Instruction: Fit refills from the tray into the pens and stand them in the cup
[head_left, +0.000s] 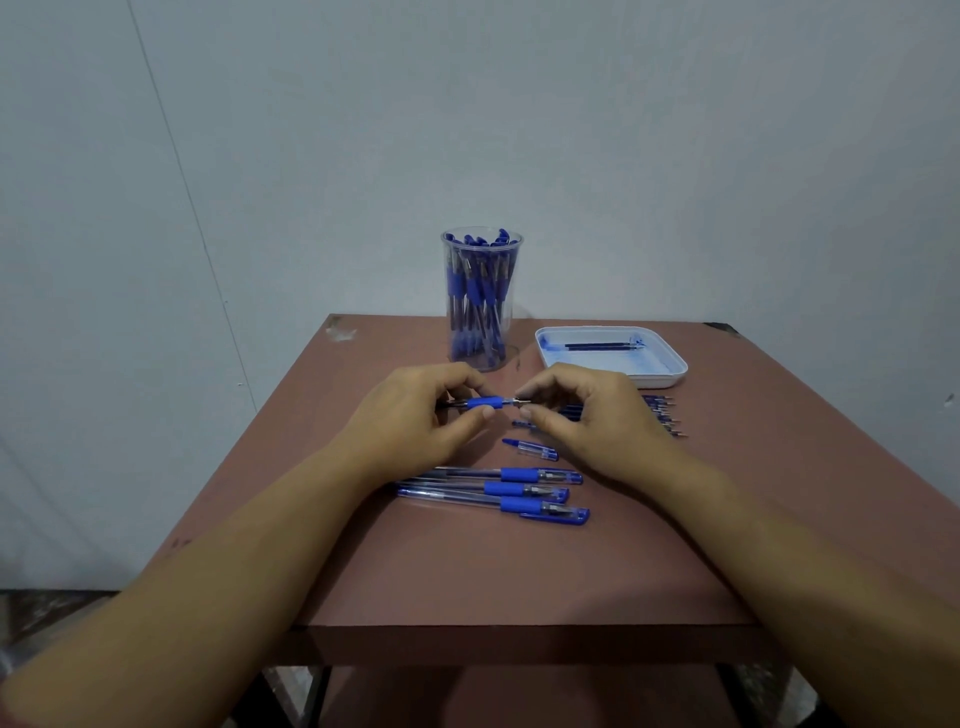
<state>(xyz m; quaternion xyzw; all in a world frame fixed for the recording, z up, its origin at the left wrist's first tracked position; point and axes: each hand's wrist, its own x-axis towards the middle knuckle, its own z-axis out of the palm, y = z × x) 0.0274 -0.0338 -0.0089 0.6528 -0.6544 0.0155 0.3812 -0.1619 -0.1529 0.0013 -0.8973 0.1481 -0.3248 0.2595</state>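
**Holding one pen (485, 404) level over the counter (519, 571)**

The left hand (415, 410) grips the pen at its blue rubber sleeve, thumb below and fingertips curled over the top, with the clear barrel running back under the palm. The right hand (587, 410) pinches the metal tip end of the same pen between thumb and curled forefinger. The two hands sit close together, knuckles up, and the pen lies sideways between them, in front of the cup (482, 299).

The cup is clear, stands upright at the far edge of the reddish-brown counter, and is packed with blue pens. To its right, apart from it, lies the white tray (670, 375), with a dark refill (602, 345) lying crosswise inside; whether there is more than one I cannot tell.

Nearer the person, three capped pens (493, 491) lie side by side, roughly parallel, caps to the right. Between them and the hands rests a loose cap (530, 449). Just beyond the right hand, a row of thin pieces (667, 415) with pointed tips pokes out, mostly hidden by the hand. A pale wall (467, 130) stands behind the counter.
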